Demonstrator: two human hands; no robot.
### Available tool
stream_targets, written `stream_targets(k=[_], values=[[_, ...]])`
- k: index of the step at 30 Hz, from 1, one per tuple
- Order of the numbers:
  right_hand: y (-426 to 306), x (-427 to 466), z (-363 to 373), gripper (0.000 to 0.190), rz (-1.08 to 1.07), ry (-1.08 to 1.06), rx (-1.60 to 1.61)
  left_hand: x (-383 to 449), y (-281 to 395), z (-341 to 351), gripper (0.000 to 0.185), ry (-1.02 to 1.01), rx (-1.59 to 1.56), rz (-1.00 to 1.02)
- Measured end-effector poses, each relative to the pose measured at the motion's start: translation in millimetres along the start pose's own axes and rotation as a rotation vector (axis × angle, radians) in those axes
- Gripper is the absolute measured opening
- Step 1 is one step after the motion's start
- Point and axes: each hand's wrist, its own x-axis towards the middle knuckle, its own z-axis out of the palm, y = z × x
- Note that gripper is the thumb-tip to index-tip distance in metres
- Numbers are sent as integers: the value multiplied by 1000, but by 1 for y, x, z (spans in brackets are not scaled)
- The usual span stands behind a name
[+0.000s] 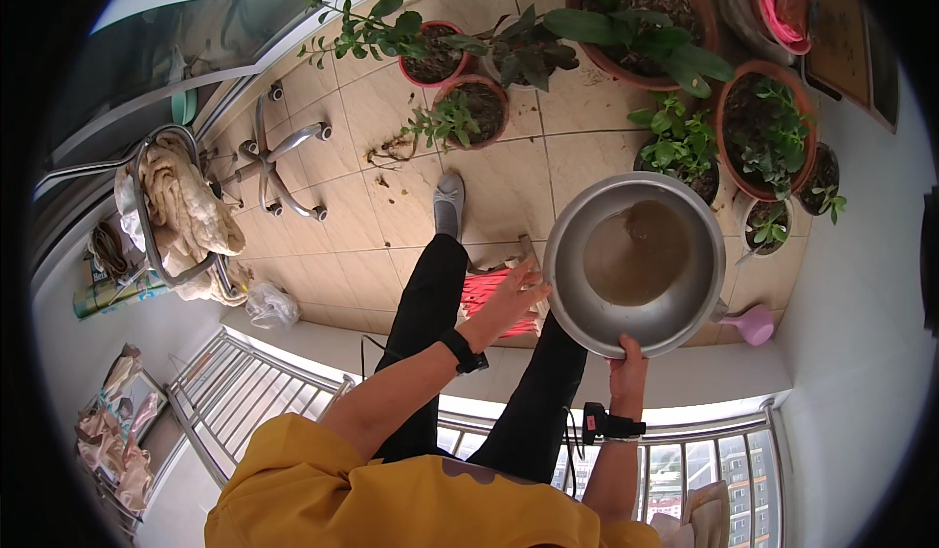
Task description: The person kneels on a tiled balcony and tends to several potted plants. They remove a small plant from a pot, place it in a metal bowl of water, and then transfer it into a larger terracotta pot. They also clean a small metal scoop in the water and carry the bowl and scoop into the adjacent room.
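A round stainless steel basin with a little murky brown water is held up at the right of centre. My right hand grips its near rim, thumb over the edge. At the basin's left rim is my left hand, fingers spread, the fingertips at or very near the metal; whether they press on it I cannot tell. Below my left hand lies a red and white slatted thing, partly hidden by my arm and leg. Behind the basin stands a leafy potted plant, its pot partly covered.
Potted plants crowd the tiled floor, among them a large terracotta pot and a small pot. Soil and dry roots lie on the tiles. A wheeled chair base, a plastic bag, a pink scoop and a railing surround me.
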Motion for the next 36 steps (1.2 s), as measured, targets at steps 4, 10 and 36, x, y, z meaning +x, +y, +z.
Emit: stream_targets(k=[4,10,36], values=[[1,13,-14,31,-3,44,-10,2,-23,-16,44,61,137,48],[9,23,-23,23,43,-5,-14,-7,-39,-32,26,120,273,24],[-23,49,-108,16,-126,218,207,34,18,-24,19,203,69,232]])
